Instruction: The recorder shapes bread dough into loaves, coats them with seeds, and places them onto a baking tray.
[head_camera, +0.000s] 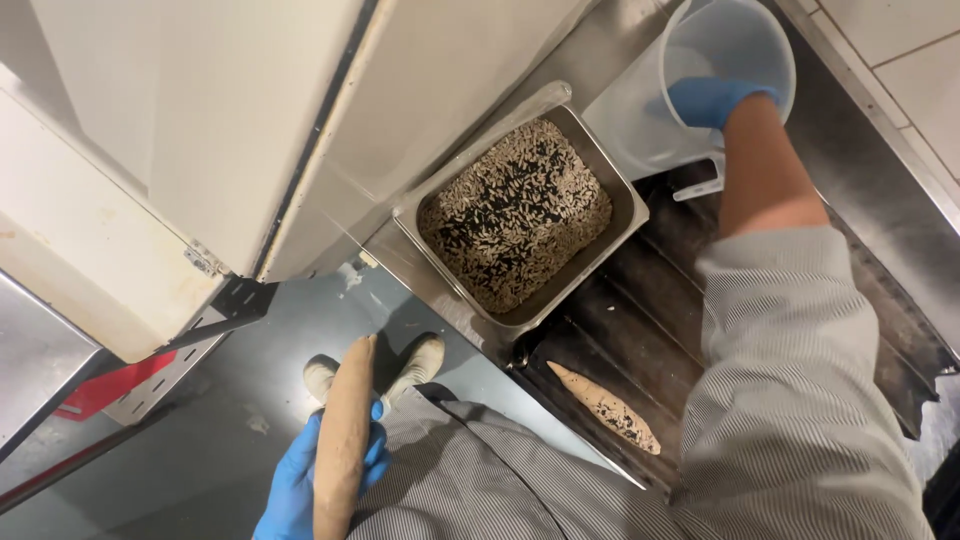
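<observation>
The dark ribbed counter (640, 330) is running from the lower middle toward the upper right, and its near edge is dropping straight off to the grey floor (200, 440) where the person's shoes are showing. A pale cabinet door (200, 120) is hanging open over the left half of the view, crowding the room above the steel pan (625, 205), which is sitting at the counter's near corner, filled with mixed black and pale grains. Beside the pan's far corner, the clear plastic jug (640, 120) is lying tilted with its mouth facing the camera; the right hand (712, 100), blue-gloved, is reaching inside it, fingers curled against the inner wall, though how tightly they are pressing I cannot tell. Handling it well seems to call for steadying the jug by its rim and keeping it away from the pan's raised lip, since the two are nearly touching. The left hand (310, 470), also gloved, is hanging low over the floor, fingers wrapped around a long tan root (343, 430) held upright. A second, shorter root (605, 405), dark-speckled, is lying on the counter close to the near edge, where a careless sleeve might be nudging it off. Open room is lying mostly on the counter's right.
</observation>
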